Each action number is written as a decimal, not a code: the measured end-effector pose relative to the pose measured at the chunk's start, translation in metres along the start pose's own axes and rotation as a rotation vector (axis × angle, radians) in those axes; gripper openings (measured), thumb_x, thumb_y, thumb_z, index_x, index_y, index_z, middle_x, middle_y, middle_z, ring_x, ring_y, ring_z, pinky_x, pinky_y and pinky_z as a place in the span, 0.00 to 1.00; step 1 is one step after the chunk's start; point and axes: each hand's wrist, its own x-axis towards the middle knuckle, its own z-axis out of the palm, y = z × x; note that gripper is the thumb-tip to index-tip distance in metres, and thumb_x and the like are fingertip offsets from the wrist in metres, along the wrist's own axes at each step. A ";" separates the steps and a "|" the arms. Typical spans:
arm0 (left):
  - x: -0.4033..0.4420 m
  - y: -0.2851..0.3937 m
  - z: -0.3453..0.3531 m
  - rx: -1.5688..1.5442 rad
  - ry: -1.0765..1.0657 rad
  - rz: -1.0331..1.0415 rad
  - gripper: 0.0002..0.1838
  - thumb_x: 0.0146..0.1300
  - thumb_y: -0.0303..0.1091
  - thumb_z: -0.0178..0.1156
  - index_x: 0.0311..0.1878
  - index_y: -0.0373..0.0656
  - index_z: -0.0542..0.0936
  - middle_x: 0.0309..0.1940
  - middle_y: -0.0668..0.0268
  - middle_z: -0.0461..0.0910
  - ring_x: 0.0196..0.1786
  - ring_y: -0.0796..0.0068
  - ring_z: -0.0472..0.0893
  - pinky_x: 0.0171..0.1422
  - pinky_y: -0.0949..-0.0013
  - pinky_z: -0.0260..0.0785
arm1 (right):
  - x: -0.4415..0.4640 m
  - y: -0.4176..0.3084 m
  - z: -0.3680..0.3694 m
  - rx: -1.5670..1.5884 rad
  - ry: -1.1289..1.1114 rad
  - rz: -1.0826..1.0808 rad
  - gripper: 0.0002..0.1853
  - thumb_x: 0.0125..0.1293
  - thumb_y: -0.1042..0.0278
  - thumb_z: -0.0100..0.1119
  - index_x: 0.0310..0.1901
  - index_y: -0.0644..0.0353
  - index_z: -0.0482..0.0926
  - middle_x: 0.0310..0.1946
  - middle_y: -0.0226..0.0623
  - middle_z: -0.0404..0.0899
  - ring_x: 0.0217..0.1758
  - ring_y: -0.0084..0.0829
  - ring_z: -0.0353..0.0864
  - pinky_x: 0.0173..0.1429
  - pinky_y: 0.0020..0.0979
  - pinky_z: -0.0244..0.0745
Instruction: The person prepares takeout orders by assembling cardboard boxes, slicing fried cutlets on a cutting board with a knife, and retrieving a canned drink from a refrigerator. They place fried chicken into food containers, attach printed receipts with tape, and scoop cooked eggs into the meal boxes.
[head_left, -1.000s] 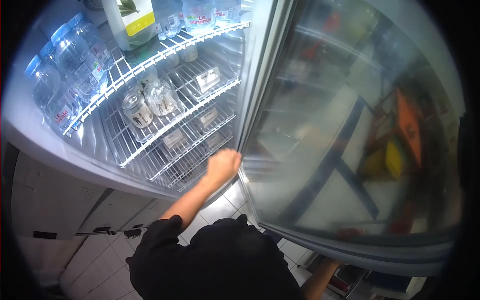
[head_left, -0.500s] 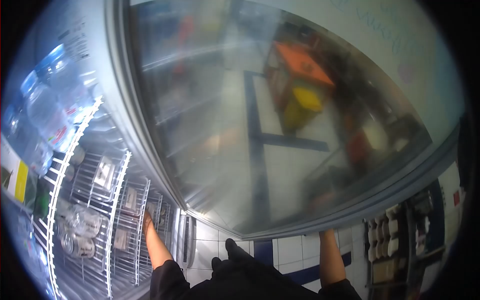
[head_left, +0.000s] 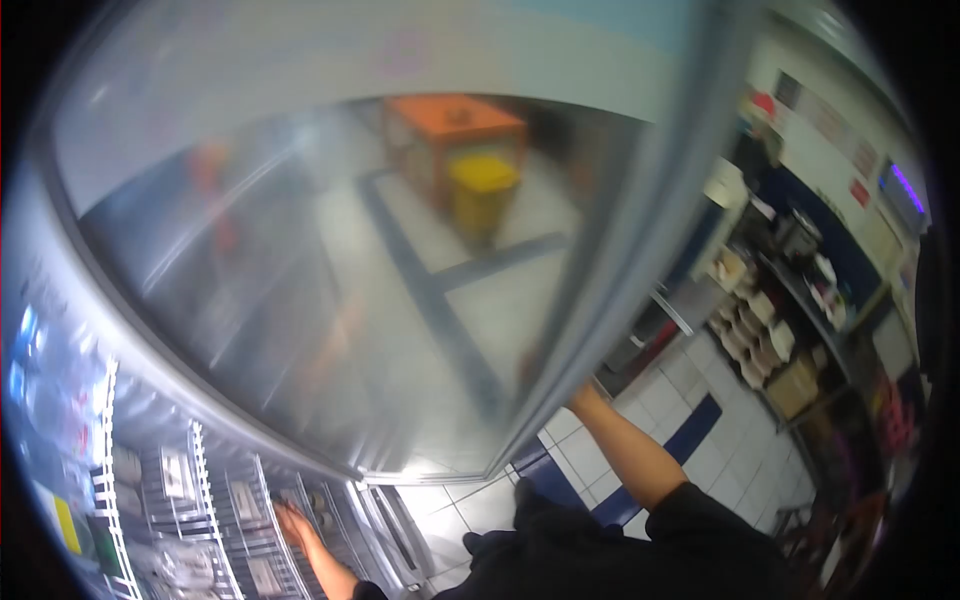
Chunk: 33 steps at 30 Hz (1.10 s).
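A glass fridge door (head_left: 400, 330) stands wide in front of me. My right hand (head_left: 583, 398) is at the door's outer edge, its fingers mostly hidden behind the frame, and it appears to grip that edge. On the other side, my left hand (head_left: 291, 524) reaches in among the white wire shelves (head_left: 205, 490). Its fingers look stretched out beside the rack, and I make out nothing held in them. Small pale packs (head_left: 176, 474) lie on the shelves near it. Clear plastic bottles (head_left: 60, 390) stand on the upper shelf at far left.
Through the hazy glass show an orange table (head_left: 460, 118) and a yellow bin (head_left: 482, 200). To the right are stacked egg cartons (head_left: 752, 340) beside a cardboard box (head_left: 797, 388), under a cluttered counter (head_left: 810, 290). The floor is white tile (head_left: 640, 400) with dark blue stripes.
My view has turned to the right, bringing the counter side of the room into sight. The door's outer edge and my right hand now appear higher and further left. My left hand remains among the shelves.
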 end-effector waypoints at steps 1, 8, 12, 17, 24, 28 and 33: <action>-0.016 0.006 -0.008 0.026 -0.014 0.153 0.23 0.75 0.43 0.51 0.64 0.38 0.75 0.64 0.44 0.75 0.64 0.48 0.77 0.68 0.52 0.69 | -0.002 0.000 0.001 -0.061 -0.008 -0.015 0.25 0.72 0.45 0.56 0.53 0.63 0.78 0.39 0.39 0.83 0.40 0.37 0.84 0.48 0.37 0.83; -0.197 0.012 -0.049 0.458 -0.051 1.029 0.17 0.71 0.47 0.55 0.51 0.47 0.83 0.58 0.63 0.79 0.65 0.58 0.75 0.75 0.39 0.52 | -0.031 -0.014 0.045 -0.447 0.149 0.036 0.23 0.80 0.51 0.40 0.55 0.62 0.78 0.40 0.25 0.76 0.42 0.22 0.74 0.49 0.28 0.72; -0.367 0.069 -0.066 0.507 -0.615 0.968 0.41 0.54 0.58 0.71 0.65 0.43 0.72 0.60 0.60 0.78 0.66 0.59 0.73 0.72 0.43 0.56 | -0.110 -0.016 0.068 -0.698 0.037 -0.134 0.21 0.83 0.55 0.37 0.64 0.56 0.74 0.51 0.31 0.81 0.46 0.25 0.76 0.56 0.31 0.73; -0.529 0.142 -0.010 0.315 -0.888 1.160 0.36 0.56 0.53 0.71 0.62 0.40 0.73 0.58 0.55 0.79 0.61 0.52 0.77 0.65 0.46 0.64 | -0.206 -0.094 -0.036 -1.075 -0.741 0.171 0.21 0.79 0.57 0.46 0.65 0.57 0.75 0.47 0.45 0.86 0.50 0.40 0.85 0.56 0.35 0.78; -0.697 0.242 0.120 0.125 -1.237 1.392 0.30 0.59 0.46 0.71 0.58 0.37 0.74 0.55 0.47 0.81 0.54 0.42 0.82 0.55 0.49 0.75 | -0.319 -0.299 -0.193 -1.131 -0.056 0.188 0.21 0.75 0.53 0.54 0.60 0.58 0.80 0.48 0.49 0.86 0.51 0.46 0.86 0.55 0.42 0.78; -0.848 0.376 0.182 0.070 -1.433 1.078 0.41 0.52 0.49 0.73 0.65 0.38 0.69 0.52 0.46 0.82 0.51 0.47 0.84 0.55 0.54 0.77 | -0.352 -0.380 -0.252 -1.051 0.226 0.199 0.21 0.74 0.53 0.57 0.60 0.59 0.80 0.50 0.48 0.86 0.50 0.45 0.86 0.56 0.39 0.78; -1.017 0.532 0.274 -0.243 -1.135 1.338 0.31 0.54 0.45 0.67 0.59 0.40 0.74 0.47 0.46 0.82 0.50 0.43 0.81 0.55 0.47 0.74 | -0.374 -0.448 -0.340 -0.991 0.334 0.311 0.21 0.73 0.55 0.59 0.61 0.58 0.80 0.48 0.48 0.86 0.49 0.42 0.87 0.55 0.37 0.78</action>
